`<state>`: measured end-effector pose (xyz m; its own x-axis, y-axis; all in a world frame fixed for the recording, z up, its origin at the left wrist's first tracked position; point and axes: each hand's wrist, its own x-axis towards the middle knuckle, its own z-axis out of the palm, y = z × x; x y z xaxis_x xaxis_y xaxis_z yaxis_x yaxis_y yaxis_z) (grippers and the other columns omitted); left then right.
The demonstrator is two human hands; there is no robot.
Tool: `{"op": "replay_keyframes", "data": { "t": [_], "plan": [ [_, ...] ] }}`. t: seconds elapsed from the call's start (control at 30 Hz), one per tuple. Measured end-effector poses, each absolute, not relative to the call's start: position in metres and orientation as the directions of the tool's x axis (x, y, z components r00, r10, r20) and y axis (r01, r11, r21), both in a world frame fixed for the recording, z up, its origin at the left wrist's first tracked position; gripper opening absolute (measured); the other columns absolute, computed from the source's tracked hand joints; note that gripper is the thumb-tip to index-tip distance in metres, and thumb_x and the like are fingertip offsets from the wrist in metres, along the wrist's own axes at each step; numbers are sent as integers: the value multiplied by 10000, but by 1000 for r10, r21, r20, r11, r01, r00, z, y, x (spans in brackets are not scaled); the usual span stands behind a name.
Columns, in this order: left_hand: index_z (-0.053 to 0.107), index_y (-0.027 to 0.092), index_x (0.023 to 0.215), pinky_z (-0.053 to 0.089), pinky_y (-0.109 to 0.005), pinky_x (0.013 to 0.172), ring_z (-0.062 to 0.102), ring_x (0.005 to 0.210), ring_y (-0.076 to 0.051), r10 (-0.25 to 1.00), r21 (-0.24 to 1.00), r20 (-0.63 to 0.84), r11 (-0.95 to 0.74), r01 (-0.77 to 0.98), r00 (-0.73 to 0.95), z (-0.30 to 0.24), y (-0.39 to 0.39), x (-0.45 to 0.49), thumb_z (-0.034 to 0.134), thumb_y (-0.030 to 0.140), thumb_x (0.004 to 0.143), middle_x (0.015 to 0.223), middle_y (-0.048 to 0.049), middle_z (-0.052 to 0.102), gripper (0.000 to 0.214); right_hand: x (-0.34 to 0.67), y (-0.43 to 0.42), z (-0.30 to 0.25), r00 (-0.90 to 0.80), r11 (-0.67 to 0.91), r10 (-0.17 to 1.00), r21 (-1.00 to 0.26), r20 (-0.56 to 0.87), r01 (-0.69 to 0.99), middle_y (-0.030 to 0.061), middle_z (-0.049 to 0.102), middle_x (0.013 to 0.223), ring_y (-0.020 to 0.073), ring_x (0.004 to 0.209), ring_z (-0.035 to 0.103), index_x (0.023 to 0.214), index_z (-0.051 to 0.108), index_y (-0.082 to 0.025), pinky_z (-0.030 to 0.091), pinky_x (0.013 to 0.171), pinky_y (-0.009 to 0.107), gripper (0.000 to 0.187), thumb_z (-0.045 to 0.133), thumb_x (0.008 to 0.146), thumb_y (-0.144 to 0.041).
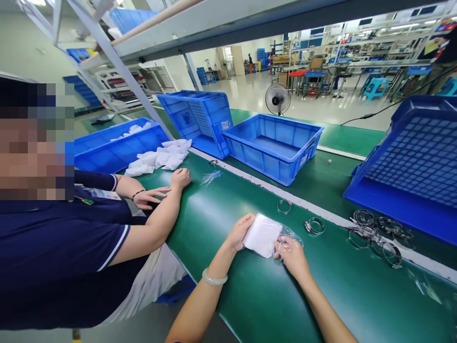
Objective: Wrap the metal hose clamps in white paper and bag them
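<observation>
Over the green bench top, my left hand (241,232) grips the left edge of a flat white packet (263,236). Clear plastic film (296,237) shows around the packet and sticks out on its right side. My right hand (293,257) is closed on that film at the packet's right edge; whether a thin ring lies between the fingers I cannot make out. Beyond my hands lie two metal hose clamps, a single one (284,206) and another (314,226) farther right. More hose clamps (364,233) are heaped to the right.
A co-worker (107,238) sits at left, arms resting on the bench (214,209). White packets (160,157) are piled near a blue bin (121,147). A blue crate (274,164) stands behind; a tilted one (410,166) is at right. Clear bags (424,286) lie right.
</observation>
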<state>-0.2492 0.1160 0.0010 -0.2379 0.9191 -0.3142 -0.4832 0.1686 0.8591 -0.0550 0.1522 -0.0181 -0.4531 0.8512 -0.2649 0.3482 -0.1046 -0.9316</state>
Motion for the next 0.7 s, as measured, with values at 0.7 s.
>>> {"op": "replay_keyframes", "data": {
  "t": [0.7],
  "plan": [
    [443, 172, 700, 318, -190, 514, 425, 528, -64, 938, 811, -282, 122, -573, -199, 3, 115, -238, 782, 430, 675, 613, 61, 479, 427, -57, 146, -29, -365, -149, 906, -969, -213, 196, 5, 639, 555, 130, 408, 510, 877, 549, -186, 375, 428, 258, 306, 550, 765, -470]
  ]
}}
